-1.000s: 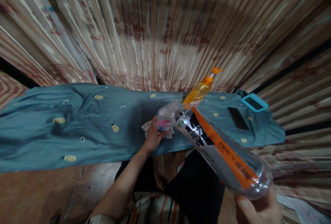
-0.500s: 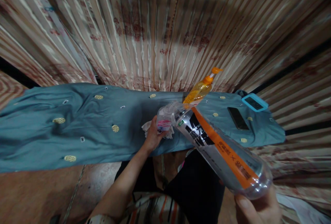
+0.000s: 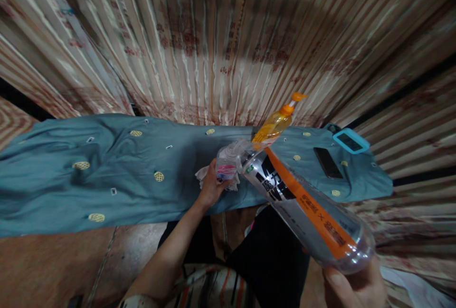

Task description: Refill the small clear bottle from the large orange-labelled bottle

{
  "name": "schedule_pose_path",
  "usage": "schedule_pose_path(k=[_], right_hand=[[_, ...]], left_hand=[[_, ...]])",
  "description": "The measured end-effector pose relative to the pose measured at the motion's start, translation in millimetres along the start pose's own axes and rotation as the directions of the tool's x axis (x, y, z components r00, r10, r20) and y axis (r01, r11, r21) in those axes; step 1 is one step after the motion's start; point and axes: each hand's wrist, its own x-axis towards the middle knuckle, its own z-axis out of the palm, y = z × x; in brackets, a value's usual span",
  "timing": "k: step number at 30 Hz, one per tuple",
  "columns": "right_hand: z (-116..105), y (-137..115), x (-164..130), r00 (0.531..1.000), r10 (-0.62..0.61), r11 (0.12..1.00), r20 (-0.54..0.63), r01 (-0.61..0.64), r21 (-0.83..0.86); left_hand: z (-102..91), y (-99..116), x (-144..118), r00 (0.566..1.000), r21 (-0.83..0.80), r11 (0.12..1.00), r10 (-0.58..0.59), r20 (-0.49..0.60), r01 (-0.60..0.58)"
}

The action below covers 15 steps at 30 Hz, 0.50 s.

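My left hand [image 3: 213, 185] is closed around a small clear plastic bottle [image 3: 226, 168] with a pink label, held above the cloth-covered surface. A crumpled white cloth [image 3: 202, 175] lies beneath it. In my right hand [image 3: 356, 284] is the base of a large clear plastic bottle [image 3: 309, 208] with an orange and silver label. That bottle tilts down to the left, its neck end at the top of the small one. Whether liquid runs between them I cannot tell. Just behind stands an orange pump bottle [image 3: 273, 126], its lower part hidden.
A teal cloth with pineapple prints [image 3: 131, 194] covers the long surface. To the right lie a black phone [image 3: 327, 163] and a blue-framed digital timer [image 3: 351, 141]. Pleated curtains [image 3: 213, 51] hang close behind and at the right.
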Motion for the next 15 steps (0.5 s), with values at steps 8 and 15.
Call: schedule_pose_path(k=[8, 15], right_hand=[[-13.4, 10.4, 3.9, 0.995, -0.037, 0.994, 0.091, 0.046, -0.101], [-14.1, 10.1, 3.0, 0.995, -0.03, 0.994, 0.096, 0.04, -0.101]], left_hand=[[0.0, -1.5, -0.4, 1.0, -0.002, 1.0, 0.009, -0.006, -0.009], [-0.1, -1.2, -0.6, 1.0, 0.009, 1.0, -0.002, -0.009, 0.003]])
